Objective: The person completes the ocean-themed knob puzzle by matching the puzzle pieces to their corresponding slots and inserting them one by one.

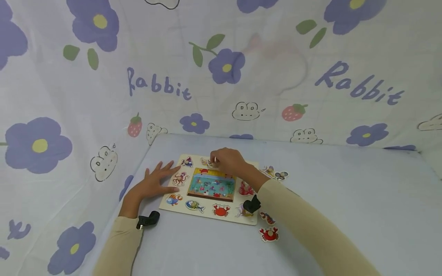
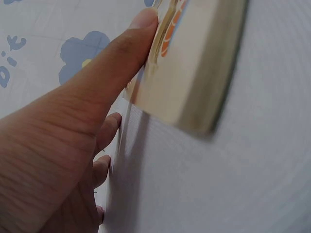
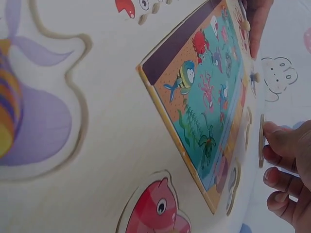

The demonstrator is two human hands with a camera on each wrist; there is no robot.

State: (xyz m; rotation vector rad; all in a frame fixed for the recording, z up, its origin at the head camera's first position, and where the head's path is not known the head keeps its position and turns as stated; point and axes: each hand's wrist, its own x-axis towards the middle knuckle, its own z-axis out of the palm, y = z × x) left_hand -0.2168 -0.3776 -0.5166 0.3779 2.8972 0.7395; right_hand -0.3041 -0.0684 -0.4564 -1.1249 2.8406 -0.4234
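Note:
A wooden peg puzzle board [image 1: 208, 209] with sea-animal shapes around a framed aquarium picture [image 1: 212, 184] lies on the table. My left hand [image 1: 153, 184] rests at its left edge with fingers spread; in the left wrist view the thumb [image 2: 114, 63] touches the board. Over the board's far edge, my right hand [image 1: 228, 161] pinches a thin puzzle piece [image 3: 262, 141], seen edge-on in the right wrist view, so its picture is hidden. An octopus piece [image 1: 180, 179] sits near my left fingers. A pink fish shape [image 3: 154, 208] shows on the right side.
Loose puzzle pieces lie right of the board: a red crab [image 1: 269, 234] and a small striped piece [image 1: 267, 218] near the front, two more by the far corner, including a dark round one [image 1: 281, 175]. Patterned cloth [image 1: 276, 84] hangs behind and at the left.

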